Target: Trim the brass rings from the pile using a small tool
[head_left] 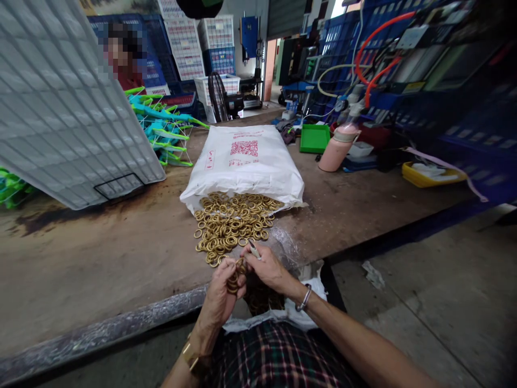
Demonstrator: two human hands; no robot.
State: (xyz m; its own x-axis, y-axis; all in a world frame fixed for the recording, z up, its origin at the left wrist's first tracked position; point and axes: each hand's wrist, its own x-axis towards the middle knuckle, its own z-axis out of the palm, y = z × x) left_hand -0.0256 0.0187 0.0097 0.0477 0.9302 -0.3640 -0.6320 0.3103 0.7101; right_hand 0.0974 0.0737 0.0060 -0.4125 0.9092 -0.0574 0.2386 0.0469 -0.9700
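Note:
My left hand [223, 291] is closed around several brass-coloured rings [232, 284] at the table's front edge. Close beside it, my right hand [270, 269] grips a small tool [254, 249] with a pale handle and a dark pointed tip. Its fingertips meet a ring at the left hand; whether they also pinch it I cannot tell. Just beyond both hands lies a heap of the same rings [230, 226], spilling from the mouth of a white printed sack [246, 161]. Below the hands, an open white bag [301, 318] at my lap contains dark rings, partly hidden by my right arm.
A large whitish ribbed crate [92, 118] stands tilted on the left, with green and blue plastic pieces [165, 129] behind it. To the right are a green tray [314, 138], a pink bottle [338, 148] and a yellow tray [432, 175]. Another person [125, 59] is at the back left.

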